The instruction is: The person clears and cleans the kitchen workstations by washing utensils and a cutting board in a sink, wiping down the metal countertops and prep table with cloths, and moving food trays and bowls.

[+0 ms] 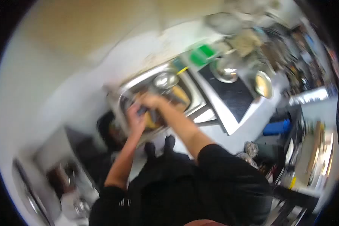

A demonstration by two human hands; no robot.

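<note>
Between the left hand [136, 115] and right hand [152, 101], over a sink [196, 98] set along a pale wall [75, 75] beside a black-topped tabletop [217, 104], a blurred dark object [141, 110] is seen, though the fingers' grip cannot be told.

Counter [223, 111] (bowl [226, 69] atop) lies right of sink [200, 104].

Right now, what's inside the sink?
Inside the sink are a shiny round metal thing and something yellowish, both blurry. The left hand and right hand hide what's beneath them.
</note>
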